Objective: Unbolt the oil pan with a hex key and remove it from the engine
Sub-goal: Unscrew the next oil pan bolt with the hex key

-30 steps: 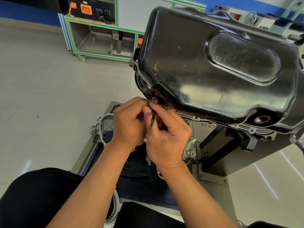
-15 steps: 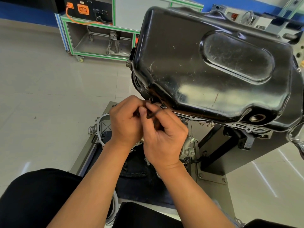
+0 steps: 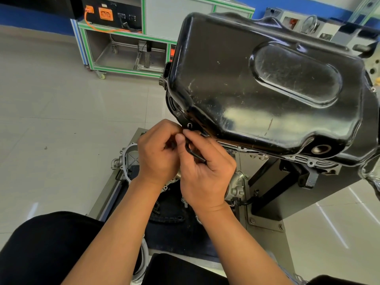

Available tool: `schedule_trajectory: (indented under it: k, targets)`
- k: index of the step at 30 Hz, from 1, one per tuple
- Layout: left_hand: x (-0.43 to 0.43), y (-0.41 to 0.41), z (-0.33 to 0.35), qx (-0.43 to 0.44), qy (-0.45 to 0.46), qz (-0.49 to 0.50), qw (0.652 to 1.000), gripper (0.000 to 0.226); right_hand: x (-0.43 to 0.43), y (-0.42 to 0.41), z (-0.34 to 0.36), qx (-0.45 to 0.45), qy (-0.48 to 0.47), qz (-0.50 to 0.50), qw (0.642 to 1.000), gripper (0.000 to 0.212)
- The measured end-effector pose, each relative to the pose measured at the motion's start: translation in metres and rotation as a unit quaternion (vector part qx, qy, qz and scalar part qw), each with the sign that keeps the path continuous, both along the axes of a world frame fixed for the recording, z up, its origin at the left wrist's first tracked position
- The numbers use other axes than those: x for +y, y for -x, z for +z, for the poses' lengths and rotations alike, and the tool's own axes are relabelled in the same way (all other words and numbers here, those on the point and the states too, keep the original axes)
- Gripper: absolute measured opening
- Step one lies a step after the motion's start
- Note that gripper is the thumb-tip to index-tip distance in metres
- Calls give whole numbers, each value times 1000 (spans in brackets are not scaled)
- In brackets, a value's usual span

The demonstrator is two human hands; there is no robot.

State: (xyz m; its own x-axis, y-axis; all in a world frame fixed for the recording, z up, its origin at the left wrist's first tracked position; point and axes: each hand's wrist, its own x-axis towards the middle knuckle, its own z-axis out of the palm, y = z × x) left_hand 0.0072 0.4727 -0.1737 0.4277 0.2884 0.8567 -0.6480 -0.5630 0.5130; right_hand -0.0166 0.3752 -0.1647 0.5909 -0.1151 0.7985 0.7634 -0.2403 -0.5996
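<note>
By the oil pan [image 3: 236, 79], the right hand [image 3: 205, 177] has swung the hex key [image 3: 193, 152].

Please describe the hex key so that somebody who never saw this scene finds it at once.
The big black oil pan fills the upper right. At its lower-left rim, the right hand pinches the hex key: a thin, black, bent rod, unlike the silvery castings beneath.
</note>
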Motion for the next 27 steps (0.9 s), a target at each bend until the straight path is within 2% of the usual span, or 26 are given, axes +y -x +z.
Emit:
schedule_trajectory:
  k: [4, 7, 10, 14, 16, 19, 21, 27]
  targets:
    - [0, 4, -1, 4, -20, -17, 1000, 17, -1, -1, -2, 4, 1, 0, 1000, 19]
    - [-1, 5, 3, 0, -29, -19, 999, 22, 0, -2, -1, 1, 2, -7, 1000, 18]
    - [-5, 4, 6, 31, 14, 0, 999, 33, 0, -1, -1, -1, 2, -9, 1000, 16]
    - [-3, 4, 7, 52, 58, -21, 997, 29, -1, -1, -2, 1, 2, -5, 1000, 17]
    - [1, 6, 8, 39, 25, -17, 999, 22, -1, -2, -2, 1, -1, -5, 1000, 16]
    - [3, 8, 5, 21, -40, -29, 999, 21, 0, -2, -3, 2, -7, -5, 1000, 18]
    - [4, 10, 2, 20, -47, -47, 998, 25, 0, -1, -4, 1, -5, -10, 1000, 19]
    - [1, 6, 2, 56, 12, 2, 998, 25, 2, -1, 0, -6, -6, -14, 1000, 16]
